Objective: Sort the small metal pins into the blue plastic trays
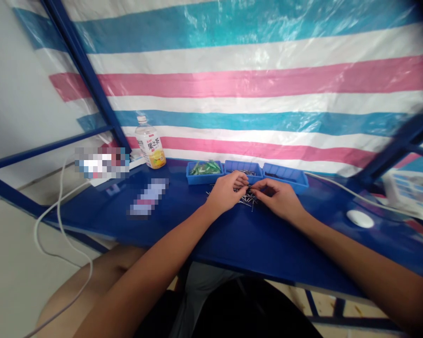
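Observation:
Over a loose pile of thin silvery nail-like metal pieces [247, 201], my two hands meet at the fingertips. My left hand [227, 191] is closed, its fingers curled and the thumb pressed in; what it holds is too small to name. My right hand [280, 198] pinches thumb against fingers close beside it, at a tiny dark bit I cannot make out. Just behind stand three blue bins in a row. The left bin [204, 179] holds green plastic-looking packets [206, 167], the middle bin [243, 165] more thin metal pieces, and the right bin [296, 184] dark contents.
A drink bottle [151, 144] stands at the back left of the blue table [218, 239]. A blurred-out flat item [148, 197] lies in front of it. On the right are a white mouse [360, 218] and a pale cable [352, 193]. Blue metal posts [88, 70] frame the table.

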{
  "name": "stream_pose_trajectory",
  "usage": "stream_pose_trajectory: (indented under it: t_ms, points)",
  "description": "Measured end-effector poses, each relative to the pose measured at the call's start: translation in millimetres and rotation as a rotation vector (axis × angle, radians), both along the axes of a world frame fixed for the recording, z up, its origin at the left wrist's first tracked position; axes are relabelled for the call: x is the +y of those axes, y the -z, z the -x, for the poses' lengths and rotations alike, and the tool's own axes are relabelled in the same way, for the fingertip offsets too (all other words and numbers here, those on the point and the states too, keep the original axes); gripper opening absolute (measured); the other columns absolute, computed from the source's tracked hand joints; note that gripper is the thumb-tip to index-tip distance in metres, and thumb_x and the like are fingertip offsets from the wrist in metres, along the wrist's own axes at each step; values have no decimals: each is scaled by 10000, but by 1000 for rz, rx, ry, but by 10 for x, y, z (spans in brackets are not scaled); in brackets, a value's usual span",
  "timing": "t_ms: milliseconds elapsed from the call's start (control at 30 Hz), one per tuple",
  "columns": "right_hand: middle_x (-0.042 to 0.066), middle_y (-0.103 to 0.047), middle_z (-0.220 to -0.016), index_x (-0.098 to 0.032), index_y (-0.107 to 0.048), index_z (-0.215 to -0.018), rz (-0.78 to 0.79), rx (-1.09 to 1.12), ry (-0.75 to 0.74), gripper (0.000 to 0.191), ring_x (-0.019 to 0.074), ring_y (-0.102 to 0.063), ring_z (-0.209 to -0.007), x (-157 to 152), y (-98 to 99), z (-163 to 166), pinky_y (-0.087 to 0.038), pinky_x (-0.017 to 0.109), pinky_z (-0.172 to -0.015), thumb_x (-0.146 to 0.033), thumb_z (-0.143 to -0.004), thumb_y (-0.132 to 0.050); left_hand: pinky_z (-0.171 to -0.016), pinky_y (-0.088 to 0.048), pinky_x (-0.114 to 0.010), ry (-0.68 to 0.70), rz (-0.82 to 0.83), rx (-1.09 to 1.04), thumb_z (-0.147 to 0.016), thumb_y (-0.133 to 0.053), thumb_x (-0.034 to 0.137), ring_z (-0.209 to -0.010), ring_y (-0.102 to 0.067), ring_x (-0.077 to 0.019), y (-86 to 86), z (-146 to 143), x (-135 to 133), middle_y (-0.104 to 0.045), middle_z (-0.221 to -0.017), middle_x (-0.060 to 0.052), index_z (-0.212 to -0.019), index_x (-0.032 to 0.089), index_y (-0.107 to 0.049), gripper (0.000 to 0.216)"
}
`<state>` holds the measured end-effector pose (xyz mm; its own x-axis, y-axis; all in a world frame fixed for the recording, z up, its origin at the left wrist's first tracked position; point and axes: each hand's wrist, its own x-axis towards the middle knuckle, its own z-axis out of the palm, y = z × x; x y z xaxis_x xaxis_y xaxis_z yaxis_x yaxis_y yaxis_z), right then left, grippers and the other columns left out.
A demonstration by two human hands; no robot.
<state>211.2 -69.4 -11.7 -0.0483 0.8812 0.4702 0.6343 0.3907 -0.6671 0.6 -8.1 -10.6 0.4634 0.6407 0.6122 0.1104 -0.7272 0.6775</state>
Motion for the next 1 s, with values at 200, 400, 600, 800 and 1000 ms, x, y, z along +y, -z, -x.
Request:
stream_pose_trajectory:
  t_ms: [200, 400, 600, 800, 1000]
  points:
    - [66, -830, -970, -237, -763, -1073, -12, 12, -30, 261, 237, -756, -787, -5, 20, 5, -607, 390, -730, -442, -913, -750, -883, -676, -324, 37, 21, -8, -897, -707, 106, -942, -783, -174, -45, -9, -47, -792, -1030, -70, -1109, 166, -680, 222]
    - [56, -822, -953, -250, -784, -1000, -21, -40, -29, 207, 222, -727, -741, -30, -44, 17, -603, 385, -721, -434, -933, -716, -883, -671, -322, 38, 25, 1, -907, -692, 133, -923, -777, -169, -66, -9, -61, -785, -1006, -66, -1046, 165, -687, 143]
    - [46, -780, -920, -245, -723, -968, -34, -17, -20, 118, 198, -682, -719, -44, -47, 40, -577, 357, -688, -340, -899, -731, -870, -674, -321, 70, 59, -9, -884, -711, 137, -923, -788, -181, -25, -21, -39, -791, -1016, -80, -1099, 159, -686, 217]
    - [27, -713, -891, -245, -656, -1175, -63, 50, -25, 288, 199, -675, -749, -47, -66, 51, -579, 351, -709, -251, -888, -686, -845, -662, -300, 45, 41, 32, -951, -669, 214, -922, -795, -189, -88, 14, -82, -814, -1088, -92, -1182, 168, -738, 245]
    - [55, -753, -905, -237, -736, -964, -51, 80, 62, 173, 221, -702, -797, -42, -84, 24, -569, 349, -679, -407, -932, -728, -806, -665, -306, 30, 66, 175, -977, -564, 175, -802, -792, -182, -83, 41, -110, -838, -962, -48, -1293, 196, -761, 372]
